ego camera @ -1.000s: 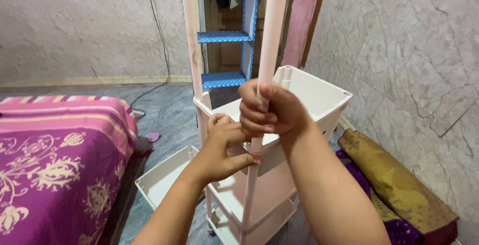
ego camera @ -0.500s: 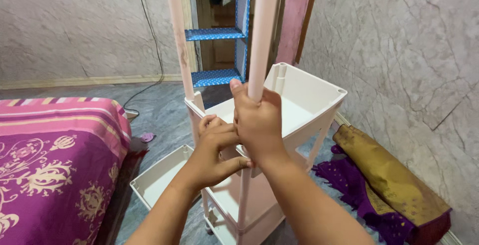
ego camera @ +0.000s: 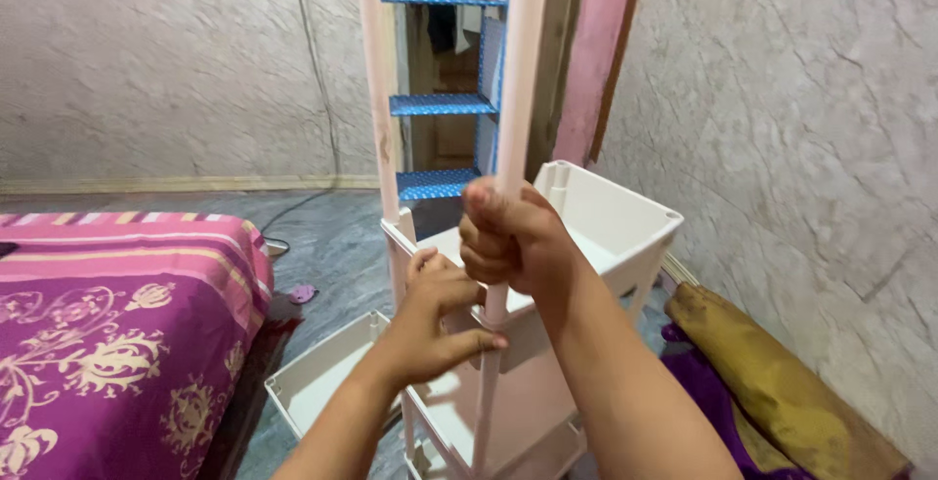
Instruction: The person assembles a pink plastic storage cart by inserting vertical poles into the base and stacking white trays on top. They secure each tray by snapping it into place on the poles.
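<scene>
Centrally, one pale pink plastic pole (ego camera: 518, 70), upright, rising out of the top of the frame; its lower end meets the near corner of the top tray (ego camera: 616, 221) of a white plastic shelf cart (ego camera: 528, 382).

Right hand (ego camera: 513, 236): grip clamped around the pole, fingers wrapped fully, just above the tray corner.

Left hand (ego camera: 435, 319): fingers curled together against the tray's near corner and the pole's base, fingertips touching the plastic just below the right hand. Whether it actually grasps the corner cannot be told.

Second pink pole (ego camera: 376, 89): upright at the cart's left rear corner, also running out of the frame.

Cart: stacked white trays on thin legs, standing on the grey stone floor (ego camera: 332, 231) close to the right-hand wall.

Loose white tray (ego camera: 318, 373): lying flat on the floor to the left of the cart, just beside its base.

Bed (ego camera: 107, 324): far left, covered in magenta cloth with a cream floral pattern and pink stripes.

Blue dotted fabric shelf (ego camera: 445, 104): in the doorway behind the cart.

Rolled ochre mat (ego camera: 782, 392) with purple cloth (ego camera: 718, 402): on the floor at right, along the wall.
</scene>
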